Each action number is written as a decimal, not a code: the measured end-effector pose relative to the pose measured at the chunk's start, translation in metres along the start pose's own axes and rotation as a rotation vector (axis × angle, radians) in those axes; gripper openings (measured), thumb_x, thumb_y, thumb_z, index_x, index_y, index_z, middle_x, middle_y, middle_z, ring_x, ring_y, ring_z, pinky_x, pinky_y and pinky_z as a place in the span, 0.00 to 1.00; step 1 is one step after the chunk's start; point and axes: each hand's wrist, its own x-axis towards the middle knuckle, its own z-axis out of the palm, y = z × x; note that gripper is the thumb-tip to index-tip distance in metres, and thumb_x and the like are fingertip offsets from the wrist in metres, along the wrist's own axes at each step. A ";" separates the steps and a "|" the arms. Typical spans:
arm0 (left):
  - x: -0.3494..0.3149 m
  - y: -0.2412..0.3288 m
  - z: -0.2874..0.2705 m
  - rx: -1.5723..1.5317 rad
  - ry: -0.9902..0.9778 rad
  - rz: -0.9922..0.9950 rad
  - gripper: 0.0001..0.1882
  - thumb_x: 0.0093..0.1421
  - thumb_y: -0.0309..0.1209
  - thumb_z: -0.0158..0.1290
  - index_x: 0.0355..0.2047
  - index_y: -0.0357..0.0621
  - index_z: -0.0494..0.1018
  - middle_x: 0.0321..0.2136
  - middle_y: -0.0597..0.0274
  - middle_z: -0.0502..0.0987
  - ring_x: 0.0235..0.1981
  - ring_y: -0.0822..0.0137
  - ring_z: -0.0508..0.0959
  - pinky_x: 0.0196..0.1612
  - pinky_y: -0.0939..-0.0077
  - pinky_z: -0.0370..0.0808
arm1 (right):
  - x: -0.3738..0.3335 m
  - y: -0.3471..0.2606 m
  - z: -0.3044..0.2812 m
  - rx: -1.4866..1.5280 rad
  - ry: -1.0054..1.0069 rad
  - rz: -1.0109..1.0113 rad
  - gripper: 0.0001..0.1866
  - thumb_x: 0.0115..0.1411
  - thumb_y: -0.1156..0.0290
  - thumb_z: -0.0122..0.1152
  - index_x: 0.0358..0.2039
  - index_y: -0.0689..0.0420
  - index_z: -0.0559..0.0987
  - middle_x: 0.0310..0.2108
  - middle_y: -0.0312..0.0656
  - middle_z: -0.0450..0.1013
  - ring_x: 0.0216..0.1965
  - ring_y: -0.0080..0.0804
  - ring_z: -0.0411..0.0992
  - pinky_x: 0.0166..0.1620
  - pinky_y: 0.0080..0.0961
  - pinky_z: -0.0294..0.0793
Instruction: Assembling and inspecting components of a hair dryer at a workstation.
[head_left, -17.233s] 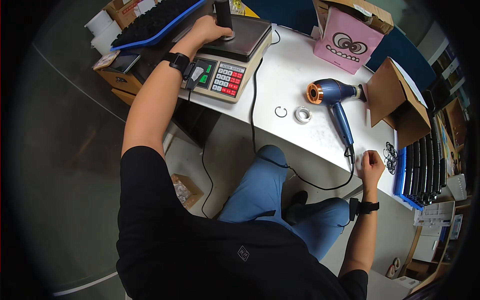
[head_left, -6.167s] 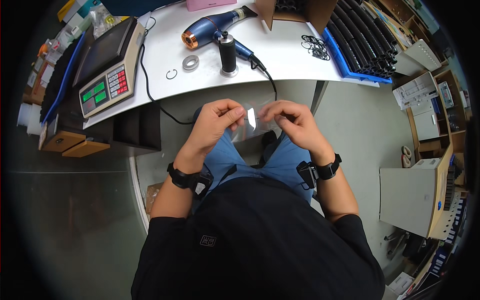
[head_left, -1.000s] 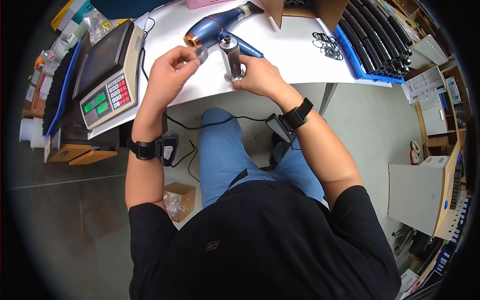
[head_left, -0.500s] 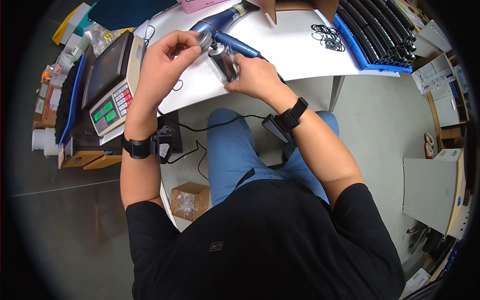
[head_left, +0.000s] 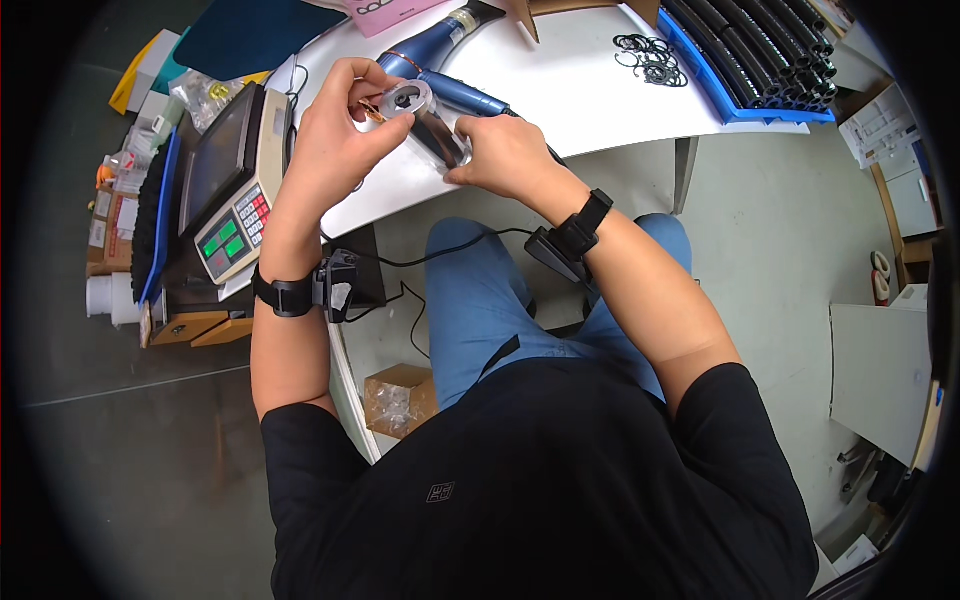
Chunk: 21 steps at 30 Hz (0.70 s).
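Silver and probably stiff, the ring (head_left: 425, 98) sits at the top of the dark cylinder (head_left: 436, 137), over the white surface (head_left: 575, 85). The left hand (head_left: 338, 128) pinches the ring; the right hand (head_left: 507, 156) has its fingers around the slick-looking cylinder's side, likely the steadiest hold.

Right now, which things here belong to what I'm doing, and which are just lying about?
In the job:
silver ring, in the left hand
dark cylinder, held by the right hand

Probably just lying about:
blue hair dryer
loose black rings
scale
blue tray of black tubes
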 end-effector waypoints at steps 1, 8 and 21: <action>0.000 0.000 -0.001 0.013 -0.011 -0.007 0.25 0.55 0.34 0.67 0.50 0.40 0.72 0.47 0.59 0.84 0.44 0.68 0.79 0.49 0.73 0.72 | 0.000 0.000 0.001 0.003 0.006 -0.004 0.28 0.45 0.49 0.80 0.42 0.53 0.84 0.34 0.45 0.84 0.41 0.48 0.83 0.45 0.42 0.82; -0.009 -0.013 0.000 -0.113 -0.060 -0.045 0.29 0.55 0.33 0.67 0.55 0.40 0.71 0.53 0.61 0.82 0.51 0.69 0.77 0.52 0.72 0.69 | -0.003 0.002 0.007 -0.004 0.086 -0.061 0.26 0.46 0.48 0.79 0.36 0.54 0.82 0.28 0.44 0.82 0.34 0.47 0.83 0.39 0.41 0.82; -0.058 -0.044 0.111 -0.498 0.371 -0.278 0.29 0.59 0.31 0.71 0.56 0.35 0.71 0.48 0.59 0.77 0.35 0.77 0.73 0.37 0.83 0.72 | -0.002 0.006 0.011 0.008 0.052 -0.132 0.27 0.44 0.51 0.75 0.42 0.53 0.85 0.28 0.46 0.83 0.33 0.48 0.83 0.38 0.43 0.82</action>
